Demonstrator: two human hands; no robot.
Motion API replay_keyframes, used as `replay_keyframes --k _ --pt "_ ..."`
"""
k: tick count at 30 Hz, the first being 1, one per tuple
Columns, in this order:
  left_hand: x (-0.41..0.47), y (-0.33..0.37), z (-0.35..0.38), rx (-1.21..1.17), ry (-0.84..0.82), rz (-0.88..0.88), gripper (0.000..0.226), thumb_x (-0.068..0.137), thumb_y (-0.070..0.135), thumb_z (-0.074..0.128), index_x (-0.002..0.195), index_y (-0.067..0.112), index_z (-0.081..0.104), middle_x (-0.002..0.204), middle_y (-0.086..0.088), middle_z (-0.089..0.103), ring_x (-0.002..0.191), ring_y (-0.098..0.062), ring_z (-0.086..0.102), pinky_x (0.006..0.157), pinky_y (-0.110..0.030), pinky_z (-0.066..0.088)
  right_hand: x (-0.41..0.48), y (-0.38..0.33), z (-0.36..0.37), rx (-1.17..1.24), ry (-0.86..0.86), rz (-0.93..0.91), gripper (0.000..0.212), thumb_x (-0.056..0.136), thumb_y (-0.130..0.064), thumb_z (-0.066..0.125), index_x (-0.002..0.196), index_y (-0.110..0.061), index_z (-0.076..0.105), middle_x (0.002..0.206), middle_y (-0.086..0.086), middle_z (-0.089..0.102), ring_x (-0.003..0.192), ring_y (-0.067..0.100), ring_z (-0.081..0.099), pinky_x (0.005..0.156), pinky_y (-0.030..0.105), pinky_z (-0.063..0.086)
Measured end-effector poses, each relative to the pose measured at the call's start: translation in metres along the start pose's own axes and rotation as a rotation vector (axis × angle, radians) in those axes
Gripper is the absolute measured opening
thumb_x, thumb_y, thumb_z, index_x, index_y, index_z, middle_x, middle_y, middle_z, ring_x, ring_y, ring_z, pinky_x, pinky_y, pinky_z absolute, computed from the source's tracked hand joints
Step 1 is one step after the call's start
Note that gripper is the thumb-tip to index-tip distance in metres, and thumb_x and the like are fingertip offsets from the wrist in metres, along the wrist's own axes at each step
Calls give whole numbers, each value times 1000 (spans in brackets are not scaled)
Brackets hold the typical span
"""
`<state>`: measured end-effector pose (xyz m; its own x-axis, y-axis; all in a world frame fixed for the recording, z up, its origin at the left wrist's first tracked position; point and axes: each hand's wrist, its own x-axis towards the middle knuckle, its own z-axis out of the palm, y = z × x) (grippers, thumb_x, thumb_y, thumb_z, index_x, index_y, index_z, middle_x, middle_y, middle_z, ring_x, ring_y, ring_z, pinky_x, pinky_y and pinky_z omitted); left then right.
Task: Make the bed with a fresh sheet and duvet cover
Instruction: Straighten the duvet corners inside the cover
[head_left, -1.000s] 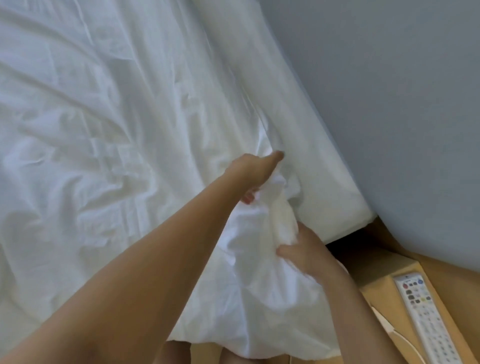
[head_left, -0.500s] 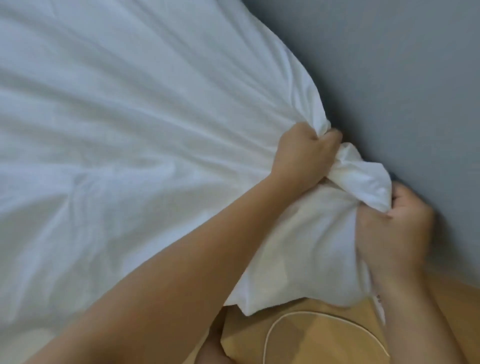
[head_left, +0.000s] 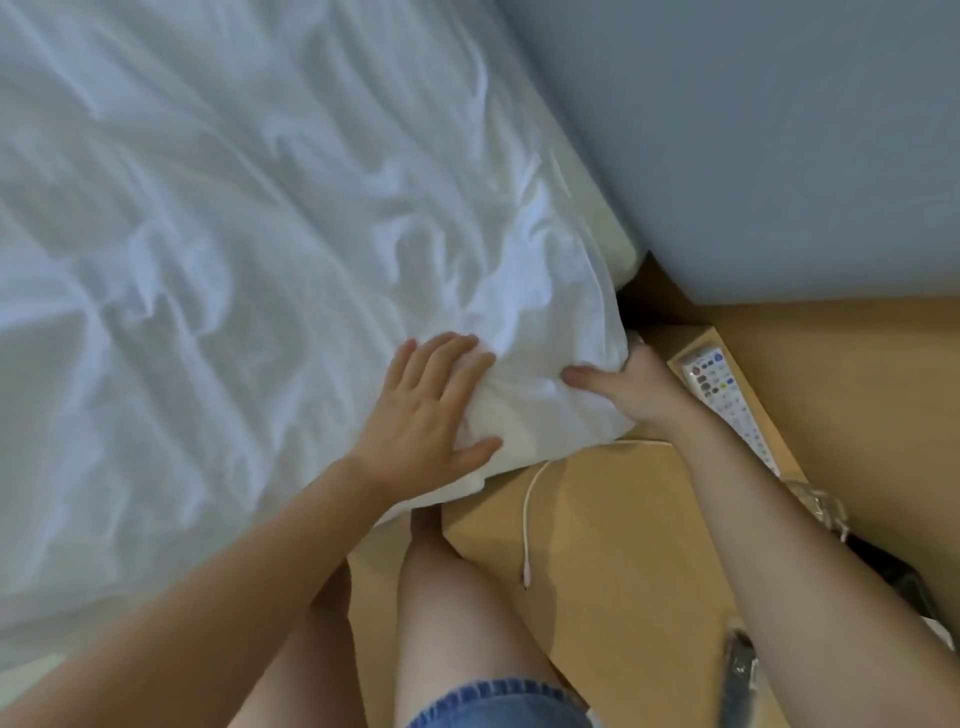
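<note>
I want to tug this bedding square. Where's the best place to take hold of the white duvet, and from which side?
Take the duvet corner that overhangs the wooden bedside unit, coming in from its right edge: the fabric is bunched thick there and free underneath. The right hand sits at that spot, thumb on top, while the left hand lies flat.

The right hand (head_left: 638, 385) hides its fingers under the sheet (head_left: 270, 249) corner. Its forearm covers the remote's (head_left: 719, 388) lower end.
</note>
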<state>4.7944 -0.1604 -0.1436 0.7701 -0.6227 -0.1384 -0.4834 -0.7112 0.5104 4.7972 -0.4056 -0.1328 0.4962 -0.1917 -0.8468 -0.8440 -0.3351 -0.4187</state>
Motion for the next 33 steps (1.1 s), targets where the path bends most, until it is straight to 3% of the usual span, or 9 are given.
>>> replay_keyframes --k 4,7,14,16,19,23,28,30,33 --pt "-18 -22 2 182 15 65 45 85 43 47 110 9 62 109 -10 62 105 -28 50 97 -44 31 1 -7 -8 -85 108 -81 75 64 -47 81 125 -15 51 120 1 56 111 23 55 94 39 46" --pt "-5 -22 -5 202 43 62 33 88 29 45 74 9 67 74 -4 63 69 -27 59 78 -38 42 -5 -3 6 -129 274 -92 61 74 -36 79 122 -8 54 107 0 55 103 21 54 84 31 43" --pt "-25 1 -52 -86 52 33 52 101 35 29 61 7 47 50 -1 40 37 -16 33 36 -22 29 -11 4 43 -231 535 -30 60 78 -47 71 117 -7 47 119 10 54 108 30 53 74 30 35" --pt "-48 -12 -67 -70 -39 -43 45 99 35 31 61 12 39 47 8 29 35 -15 30 36 -23 26 -11 3 49 -240 544 -16 60 77 -48 71 115 -8 48 118 11 53 107 31 53 74 32 36" --pt "-76 -53 -71 123 -383 -378 40 99 39 32 73 13 47 55 10 32 59 -27 56 52 -32 40 -15 2 66 -343 555 -21 59 79 -42 70 124 -10 46 125 13 49 115 34 47 87 43 41" --pt "-91 -42 -67 148 -240 -249 47 87 53 35 83 12 57 75 -1 56 71 -26 58 61 -33 43 -36 -7 118 -452 707 -239 60 82 -13 43 141 -4 35 141 23 36 129 42 33 107 54 24" --pt "-119 -65 -64 246 -64 -145 33 81 30 50 98 8 68 99 -11 65 98 -30 53 93 -41 30 -59 -13 166 -525 468 -651 65 78 -17 45 140 -8 26 143 26 33 131 38 27 104 55 29" --pt "-122 -70 -73 173 -31 -187 24 82 19 46 87 6 65 83 -10 65 81 -31 61 87 -39 36 -70 -18 184 -647 304 -808 63 81 -28 46 139 -12 29 143 22 30 132 38 27 102 57 30" --pt "-105 -54 -95 -29 -61 -223 24 83 19 39 82 3 57 63 -8 59 52 -23 53 49 -30 40 -76 -29 200 -732 143 -880 52 88 -32 35 137 -15 38 144 19 39 134 32 28 104 59 25"
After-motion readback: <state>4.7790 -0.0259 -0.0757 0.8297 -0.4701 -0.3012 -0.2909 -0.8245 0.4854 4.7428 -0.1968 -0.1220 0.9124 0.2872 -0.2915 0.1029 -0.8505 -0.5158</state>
